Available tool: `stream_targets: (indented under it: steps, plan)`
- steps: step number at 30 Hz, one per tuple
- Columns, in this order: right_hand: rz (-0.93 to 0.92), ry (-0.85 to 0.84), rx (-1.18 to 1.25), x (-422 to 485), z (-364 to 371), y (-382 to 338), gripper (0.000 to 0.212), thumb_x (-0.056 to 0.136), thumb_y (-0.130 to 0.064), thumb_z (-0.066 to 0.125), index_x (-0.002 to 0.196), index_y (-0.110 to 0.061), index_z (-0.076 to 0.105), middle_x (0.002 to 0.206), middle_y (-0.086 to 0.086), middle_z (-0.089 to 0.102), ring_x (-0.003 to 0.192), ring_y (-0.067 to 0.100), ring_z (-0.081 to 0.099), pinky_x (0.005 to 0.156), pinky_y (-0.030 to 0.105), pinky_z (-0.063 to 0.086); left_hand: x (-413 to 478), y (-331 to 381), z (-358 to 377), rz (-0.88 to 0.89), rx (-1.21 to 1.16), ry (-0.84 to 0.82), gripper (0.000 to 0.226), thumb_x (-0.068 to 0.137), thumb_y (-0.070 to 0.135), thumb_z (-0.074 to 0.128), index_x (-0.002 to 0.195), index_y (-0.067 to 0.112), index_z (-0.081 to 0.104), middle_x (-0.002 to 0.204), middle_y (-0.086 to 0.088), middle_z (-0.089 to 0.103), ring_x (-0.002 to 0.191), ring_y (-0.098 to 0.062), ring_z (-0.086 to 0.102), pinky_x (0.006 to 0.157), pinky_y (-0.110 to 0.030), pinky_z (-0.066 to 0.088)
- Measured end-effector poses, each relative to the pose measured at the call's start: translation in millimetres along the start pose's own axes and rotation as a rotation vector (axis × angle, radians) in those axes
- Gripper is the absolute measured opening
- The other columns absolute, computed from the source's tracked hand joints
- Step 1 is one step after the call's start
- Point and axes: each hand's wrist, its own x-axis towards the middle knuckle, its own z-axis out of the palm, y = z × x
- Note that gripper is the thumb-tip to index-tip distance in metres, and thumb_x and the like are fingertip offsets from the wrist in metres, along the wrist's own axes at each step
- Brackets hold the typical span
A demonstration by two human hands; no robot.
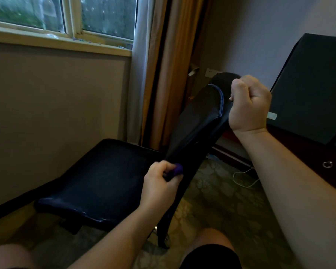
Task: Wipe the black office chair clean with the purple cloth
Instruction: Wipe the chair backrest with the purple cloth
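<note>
Both knees (208, 241) sat at the very bottom edge, mostly cut off. Just above them the left hand (159, 183) was curled tight round the purple cloth (177, 169), so only a small nub poked out past the fingers, pressed against the back of the black chair (105, 181), low down near the seat. Rest of the cloth was hidden in the fist. Right hand (248, 105) was clamped on the back's top edge, fingertips tucked out of sight. Chair base was mostly lost in the dark. Window (66, 16), curtain (163, 65) and a dark desk (299, 150) sat around it, plus a white cable (244, 180) on the carpet (221, 200).
</note>
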Motion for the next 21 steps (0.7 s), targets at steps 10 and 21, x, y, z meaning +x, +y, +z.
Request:
stream_targets:
  steps: [10, 21]
  plan:
    - [-0.124, 0.060, -0.108, -14, 4, 2, 0.030, 0.092, -0.004, 0.057, 0.065, -0.013, 0.048, 0.068, 0.003, 0.045, 0.070, 0.018, 0.045, 0.067, 0.028, 0.038, 29, 48, 0, 0.277, -0.061, 0.021, 0.023, 0.089, 0.028, 0.072, 0.109, 0.033, 0.064, 0.109, 0.015, 0.057, 0.101, 0.004, 0.055, 0.088, -0.018, 0.047]
    - [-0.041, 0.062, -0.030, -21, 4, -1, 0.018, 0.087, -0.015, 0.064, 0.104, -0.013, 0.060, 0.101, 0.005, 0.056, 0.095, 0.014, 0.054, 0.085, 0.030, 0.048, -22, -80, -7, -0.128, 0.198, -0.096, 0.024, 0.086, 0.025, 0.075, 0.093, 0.042, 0.059, 0.104, 0.014, 0.054, 0.095, -0.005, 0.056, 0.075, -0.015, 0.044]
